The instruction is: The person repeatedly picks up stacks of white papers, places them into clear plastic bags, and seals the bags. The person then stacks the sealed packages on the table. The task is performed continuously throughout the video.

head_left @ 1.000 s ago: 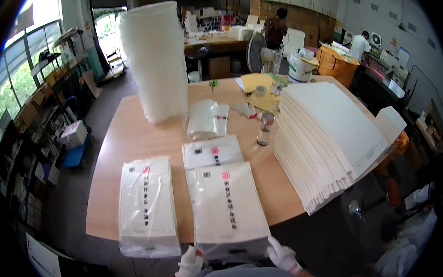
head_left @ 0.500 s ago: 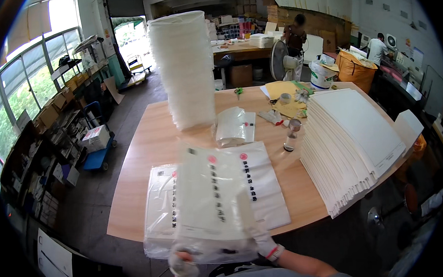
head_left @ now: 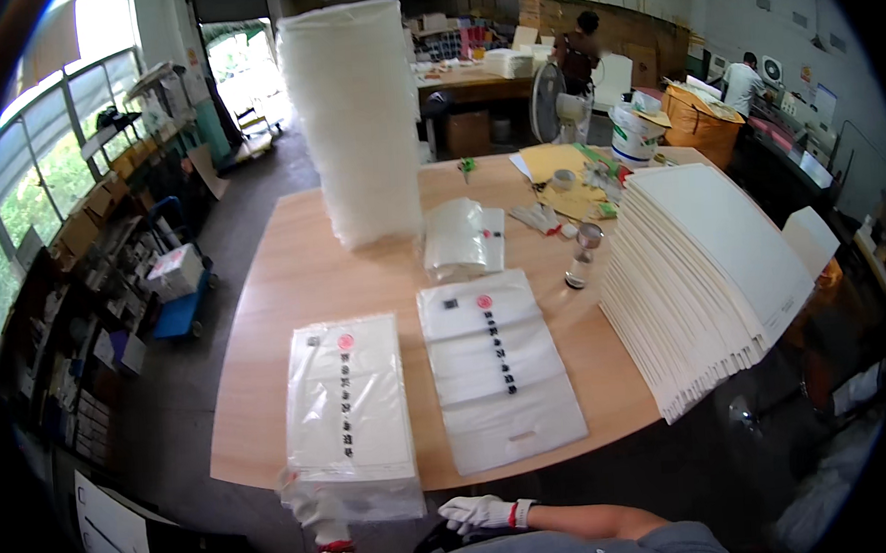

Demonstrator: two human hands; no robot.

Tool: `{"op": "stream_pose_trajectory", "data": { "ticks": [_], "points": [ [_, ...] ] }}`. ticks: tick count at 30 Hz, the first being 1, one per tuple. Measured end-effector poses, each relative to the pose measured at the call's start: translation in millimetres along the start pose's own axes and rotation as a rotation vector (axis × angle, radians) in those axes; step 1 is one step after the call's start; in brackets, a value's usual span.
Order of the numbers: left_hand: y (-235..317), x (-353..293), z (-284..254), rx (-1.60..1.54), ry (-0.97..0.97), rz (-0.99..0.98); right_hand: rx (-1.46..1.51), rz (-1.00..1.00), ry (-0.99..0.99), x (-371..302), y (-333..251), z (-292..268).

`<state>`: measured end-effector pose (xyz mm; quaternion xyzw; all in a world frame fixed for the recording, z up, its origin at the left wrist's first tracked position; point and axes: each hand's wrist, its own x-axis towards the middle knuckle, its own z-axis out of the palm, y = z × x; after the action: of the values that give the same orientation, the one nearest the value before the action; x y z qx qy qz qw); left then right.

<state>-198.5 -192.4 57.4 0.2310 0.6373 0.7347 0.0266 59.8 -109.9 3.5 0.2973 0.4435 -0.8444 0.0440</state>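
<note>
At the table's front left lies a clear plastic bag (head_left: 374,395) with a white printed sheet or flat panel inside, bearing a red mark and dark lettering. My left hand (head_left: 318,513), in a white glove, pinches its lower left corner; the fingers are slightly blurred. To the right, a flat white plastic bag (head_left: 505,403) with a die-cut handle hole lies with similar print. My right hand (head_left: 475,512), also gloved, is off the table's front edge, below the gap between the two bags. It holds nothing, and its fingers reach out to the left.
Behind the bags stand a tall white stack (head_left: 355,131) and a smaller pile of clear packets (head_left: 456,238). Right of them are a glass bottle (head_left: 583,256) and a large fanned stack of white boards (head_left: 703,263). Green scissors (head_left: 466,167) lie farther back. Two people work beyond the table.
The filled bag, held up by both hands before, now lies at the front left. My left hand moved left with it; my right hand let go and came down toward my body.
</note>
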Motion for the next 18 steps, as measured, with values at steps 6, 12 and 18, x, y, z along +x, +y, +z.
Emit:
{"op": "stream_pose_trajectory", "data": {
  "ticks": [6,12,18],
  "points": [
    [5,-103,167,0.432,-1.206,0.281,0.021,-0.011,0.457,-56,25,-59],
    [-41,-139,238,0.715,-1.122,0.583,0.115,-0.144,0.778,-115,31,-72],
    [-56,-115,251,0.532,-1.354,0.274,0.289,-0.17,0.724,-114,24,-94]
  ]
}}
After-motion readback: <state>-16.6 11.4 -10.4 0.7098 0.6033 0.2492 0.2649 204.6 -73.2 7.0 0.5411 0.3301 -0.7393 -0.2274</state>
